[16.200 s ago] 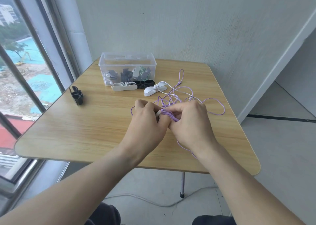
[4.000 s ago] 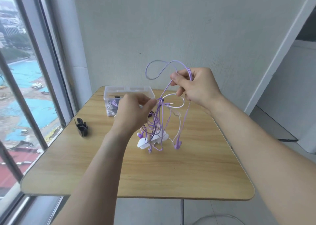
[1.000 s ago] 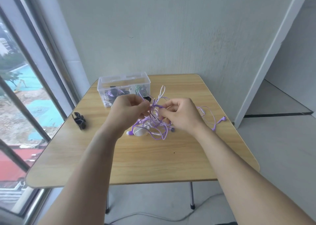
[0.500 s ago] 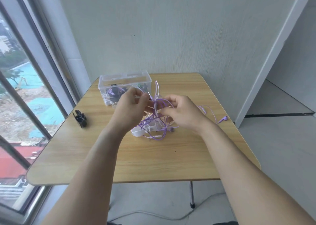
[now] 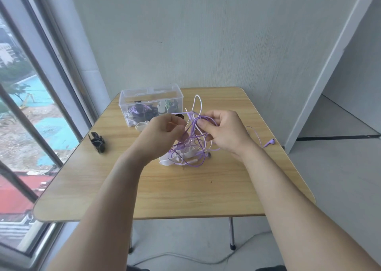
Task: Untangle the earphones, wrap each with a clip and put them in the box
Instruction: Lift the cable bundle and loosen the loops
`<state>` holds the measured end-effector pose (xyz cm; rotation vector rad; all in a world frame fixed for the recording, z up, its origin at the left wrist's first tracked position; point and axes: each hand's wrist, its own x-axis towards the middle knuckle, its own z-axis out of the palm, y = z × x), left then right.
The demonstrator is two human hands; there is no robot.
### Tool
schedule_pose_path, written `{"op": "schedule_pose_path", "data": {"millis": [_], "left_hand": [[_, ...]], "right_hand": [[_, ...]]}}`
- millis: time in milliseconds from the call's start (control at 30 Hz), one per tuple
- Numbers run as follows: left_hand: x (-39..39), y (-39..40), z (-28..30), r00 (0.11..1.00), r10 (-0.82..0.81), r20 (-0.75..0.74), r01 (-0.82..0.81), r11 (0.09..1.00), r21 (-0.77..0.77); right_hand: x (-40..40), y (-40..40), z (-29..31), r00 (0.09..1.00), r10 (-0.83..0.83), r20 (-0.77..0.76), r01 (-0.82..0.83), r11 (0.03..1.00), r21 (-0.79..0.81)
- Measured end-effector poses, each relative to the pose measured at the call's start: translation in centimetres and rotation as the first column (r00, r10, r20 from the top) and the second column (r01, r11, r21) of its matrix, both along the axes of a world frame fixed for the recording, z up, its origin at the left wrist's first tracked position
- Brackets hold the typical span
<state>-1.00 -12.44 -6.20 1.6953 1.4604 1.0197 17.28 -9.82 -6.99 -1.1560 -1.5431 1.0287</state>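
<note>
head view: both hands' fingers pinch one earphone tangle; one box.

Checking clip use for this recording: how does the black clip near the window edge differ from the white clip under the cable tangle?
The black clip lies alone on the table, clear of any cable and untouched; the white clip sits beneath the purple and white earphone tangle that both hands are working above it. The black one is fully visible, the white one partly covered. Both rest on the table, outside the box.
</note>
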Motion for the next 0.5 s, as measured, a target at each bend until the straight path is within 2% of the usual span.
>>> {"op": "schedule_pose_path", "data": {"millis": [100, 167, 333, 500], "left_hand": [[-0.1, -0.08, -0.02, 0.987, 0.006, -0.163, 0.001, 0.999, 0.04], [-0.1, 0.01, -0.06, 0.975, 0.037, -0.22, -0.024, 0.998, 0.062], [-0.34, 0.41, -0.21, 0.943, 0.175, -0.284, -0.139, 0.98, 0.142], [-0.81, 0.41, -0.27, 0.942, 0.187, -0.277, -0.152, 0.978, 0.141]], "right_hand": [[0.02, -0.02, -0.07, 0.999, -0.007, 0.043, 0.007, 1.0, 0.009], [-0.14, -0.19, 0.09, 0.998, -0.053, 0.046, 0.052, 0.998, 0.021], [-0.24, -0.25, 0.32, 0.987, -0.147, 0.058, 0.145, 0.989, 0.041], [0.36, -0.03, 0.39, 0.987, -0.138, 0.08, 0.134, 0.989, 0.054]]}}
